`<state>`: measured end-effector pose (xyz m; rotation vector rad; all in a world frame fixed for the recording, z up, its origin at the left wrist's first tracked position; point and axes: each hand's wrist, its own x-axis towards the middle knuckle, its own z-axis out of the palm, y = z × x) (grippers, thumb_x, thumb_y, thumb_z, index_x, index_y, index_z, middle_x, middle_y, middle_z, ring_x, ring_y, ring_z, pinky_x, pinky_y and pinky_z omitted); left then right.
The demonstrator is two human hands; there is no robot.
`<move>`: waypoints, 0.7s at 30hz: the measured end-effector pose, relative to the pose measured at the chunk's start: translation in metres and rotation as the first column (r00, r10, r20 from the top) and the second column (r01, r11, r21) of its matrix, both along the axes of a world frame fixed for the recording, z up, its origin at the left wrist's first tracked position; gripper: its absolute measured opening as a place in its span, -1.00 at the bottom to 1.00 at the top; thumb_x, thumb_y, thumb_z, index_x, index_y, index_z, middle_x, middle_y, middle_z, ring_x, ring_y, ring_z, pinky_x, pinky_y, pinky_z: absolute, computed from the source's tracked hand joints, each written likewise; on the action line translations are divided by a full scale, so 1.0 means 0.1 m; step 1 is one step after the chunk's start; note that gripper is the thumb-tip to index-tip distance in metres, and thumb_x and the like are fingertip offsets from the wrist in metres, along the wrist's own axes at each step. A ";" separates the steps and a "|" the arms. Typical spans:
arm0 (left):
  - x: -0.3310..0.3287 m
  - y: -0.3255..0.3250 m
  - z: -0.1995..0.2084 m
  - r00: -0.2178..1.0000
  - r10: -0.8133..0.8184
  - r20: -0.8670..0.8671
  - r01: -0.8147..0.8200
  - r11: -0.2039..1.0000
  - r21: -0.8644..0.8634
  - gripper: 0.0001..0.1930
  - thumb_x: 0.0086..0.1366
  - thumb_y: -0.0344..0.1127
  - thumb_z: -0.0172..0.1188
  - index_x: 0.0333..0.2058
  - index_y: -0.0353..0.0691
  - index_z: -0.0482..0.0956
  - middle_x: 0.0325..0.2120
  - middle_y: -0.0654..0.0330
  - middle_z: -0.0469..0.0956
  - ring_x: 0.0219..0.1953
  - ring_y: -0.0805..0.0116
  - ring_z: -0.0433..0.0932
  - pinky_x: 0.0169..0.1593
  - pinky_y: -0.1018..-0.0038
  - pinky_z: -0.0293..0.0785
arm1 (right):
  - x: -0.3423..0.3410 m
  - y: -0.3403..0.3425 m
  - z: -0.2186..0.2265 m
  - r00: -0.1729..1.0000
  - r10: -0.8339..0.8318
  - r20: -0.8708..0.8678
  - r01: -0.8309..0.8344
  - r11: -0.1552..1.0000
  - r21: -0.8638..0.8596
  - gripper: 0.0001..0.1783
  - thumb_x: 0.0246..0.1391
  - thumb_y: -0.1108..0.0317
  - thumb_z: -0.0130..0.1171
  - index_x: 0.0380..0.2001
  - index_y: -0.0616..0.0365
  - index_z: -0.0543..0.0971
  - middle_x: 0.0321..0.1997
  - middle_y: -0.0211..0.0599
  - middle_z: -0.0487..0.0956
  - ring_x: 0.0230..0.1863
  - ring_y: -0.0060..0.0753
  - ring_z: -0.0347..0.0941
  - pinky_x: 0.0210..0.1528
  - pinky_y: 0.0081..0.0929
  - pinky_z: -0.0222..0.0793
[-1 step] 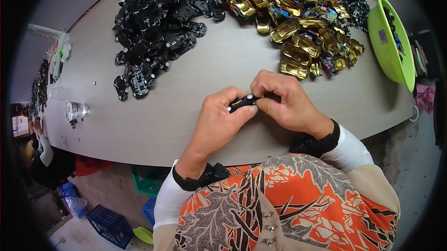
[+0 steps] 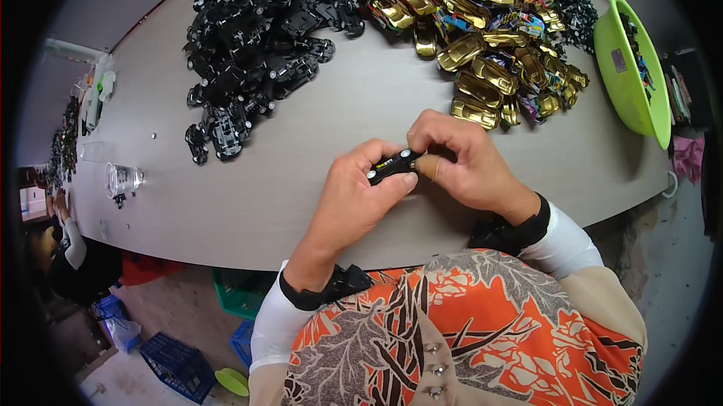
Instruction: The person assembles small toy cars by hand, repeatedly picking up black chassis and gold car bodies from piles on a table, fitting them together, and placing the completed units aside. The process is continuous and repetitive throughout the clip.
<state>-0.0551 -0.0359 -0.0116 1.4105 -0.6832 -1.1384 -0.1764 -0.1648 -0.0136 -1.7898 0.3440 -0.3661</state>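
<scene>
1. The left hand [image 2: 352,196] grips the black toy car [image 2: 388,168] by its left end, between thumb and bent fingers. Should that thumb slacken, the car could twist or slip free under the right hand's pressure.
2. The right hand [image 2: 465,169] has its thumb and curled forefinger closed on the car's other end; what lies right under those fingertips is hidden. Pressing there off-line could bend or scuff something, and the brown cover [image 2: 428,166] on the thumb may dull its feel.
3. The car sits between both hands, over the near part of the table [image 2: 301,195], two pale wheels showing. A sideways push on the wheel [image 2: 407,154] beside the right forefinger could knock it askew.
4. Off to the left, the clear cup [image 2: 123,178] could tip if a sleeve swept it, perhaps scattering its contents.
5. Farther out, the heap of black chassis [image 2: 256,37] is loosely stacked; a careless pull low down could make it slide.
6. The gold car bodies [image 2: 474,41] overlap likewise, so shiny surfaces could scratch if dragged across one another.
</scene>
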 end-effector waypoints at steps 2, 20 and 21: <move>0.03 0.02 0.01 0.984 0.116 -0.136 -0.123 0.991 -0.047 -0.67 0.06 -0.51 0.17 -0.14 -0.33 0.40 -0.43 0.33 0.45 -0.46 0.66 0.40 -0.41 0.71 0.34 | -0.01 -0.02 0.03 0.992 -0.013 -0.128 0.054 0.946 0.319 -0.87 -0.13 0.61 0.07 -0.45 0.21 0.40 -0.54 -0.51 0.36 -0.51 -0.73 0.22 -0.50 -0.69 0.15; 0.03 0.09 0.01 0.975 -0.082 -0.205 0.055 0.989 -0.137 -0.84 0.19 -0.43 0.10 -0.24 -0.33 0.45 -0.47 0.20 0.52 -0.51 0.57 0.47 -0.43 0.66 0.42 | -0.11 -0.20 0.19 0.983 0.132 0.127 -0.177 0.862 0.474 -0.95 -0.08 0.53 0.17 -0.48 0.25 0.52 -0.38 -0.41 0.43 -0.51 -0.73 0.31 -0.57 -0.77 0.25; 0.02 0.08 0.00 0.977 -0.093 -0.190 0.066 0.987 -0.147 -0.84 0.19 -0.44 0.10 -0.25 -0.33 0.46 -0.48 0.22 0.52 -0.52 0.58 0.45 -0.43 0.67 0.41 | -0.11 -0.20 0.19 0.979 0.148 0.137 -0.196 0.862 0.467 -0.95 -0.08 0.53 0.18 -0.47 0.25 0.53 -0.38 -0.40 0.44 -0.51 -0.73 0.32 -0.56 -0.77 0.25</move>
